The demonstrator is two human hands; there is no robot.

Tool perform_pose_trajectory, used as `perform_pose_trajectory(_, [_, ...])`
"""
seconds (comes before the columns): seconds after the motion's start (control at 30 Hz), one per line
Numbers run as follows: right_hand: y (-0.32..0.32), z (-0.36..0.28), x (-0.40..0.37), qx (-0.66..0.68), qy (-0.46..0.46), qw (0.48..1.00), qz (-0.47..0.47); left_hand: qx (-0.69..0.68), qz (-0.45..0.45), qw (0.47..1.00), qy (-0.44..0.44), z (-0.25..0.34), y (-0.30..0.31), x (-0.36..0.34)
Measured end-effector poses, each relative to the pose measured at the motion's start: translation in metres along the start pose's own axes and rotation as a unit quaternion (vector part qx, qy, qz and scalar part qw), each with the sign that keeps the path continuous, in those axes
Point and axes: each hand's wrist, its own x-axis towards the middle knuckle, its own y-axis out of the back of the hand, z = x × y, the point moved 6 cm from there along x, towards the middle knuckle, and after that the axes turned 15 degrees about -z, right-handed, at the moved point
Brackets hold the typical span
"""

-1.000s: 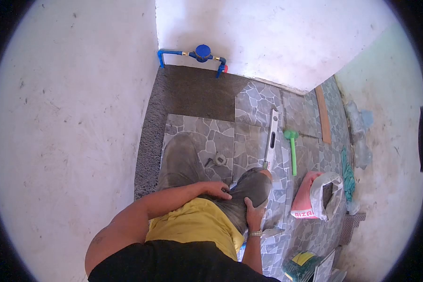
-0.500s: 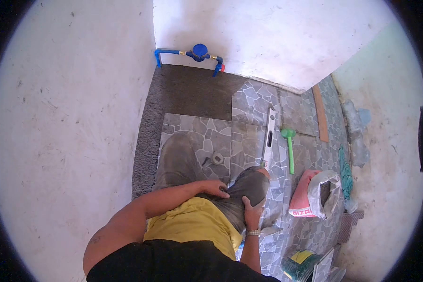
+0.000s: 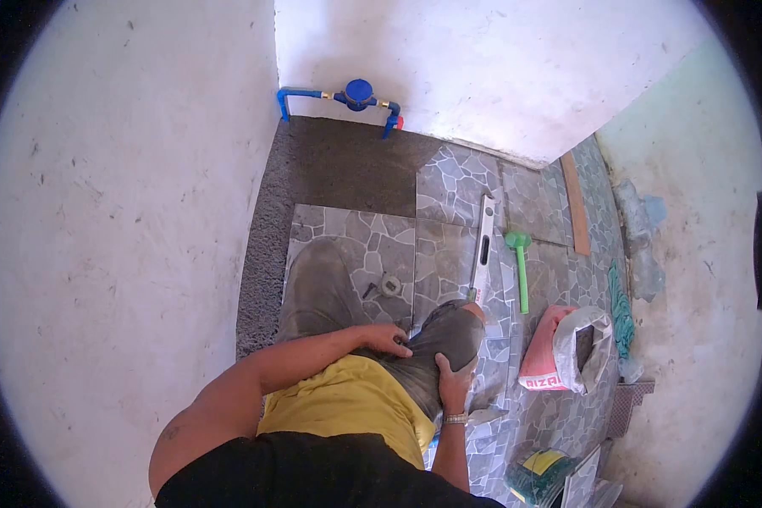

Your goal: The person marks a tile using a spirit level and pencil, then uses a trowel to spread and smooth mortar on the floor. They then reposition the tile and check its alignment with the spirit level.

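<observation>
My left hand [image 3: 386, 339] lies across my lap with its fingers curled in; whatever may be inside them is too small to make out. On the thigh of my grey trousers [image 3: 427, 339] rests my right hand [image 3: 455, 381], its thumb apart from the fingers, which are partly hidden; a watch [image 3: 455, 418] is on that wrist. In front of my left hand, a small round tape measure [image 3: 390, 285] lies on a stone-patterned tile [image 3: 356, 222], with a small dark piece [image 3: 369, 290] beside it. A spirit level [image 3: 483, 245] lies ahead of my knee.
A green mallet [image 3: 521, 271] is right of the level. Farther right stand an open cement sack [image 3: 550, 351] and a wooden strip [image 3: 576, 203]. Grey mortar [image 3: 347, 165] borders the tiles beneath a blue water meter [image 3: 359, 93]. Walls rise left and ahead; a green container [image 3: 540, 476] sits lower right.
</observation>
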Motion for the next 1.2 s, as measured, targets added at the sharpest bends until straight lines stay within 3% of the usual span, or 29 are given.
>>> perform_pose_trajectory(1.2, [0.002, -0.005, -0.001, 0.009, -0.001, 1.000, -0.006, 0.005, -0.004, 1.000, 0.005, -0.001, 0.000, 0.002])
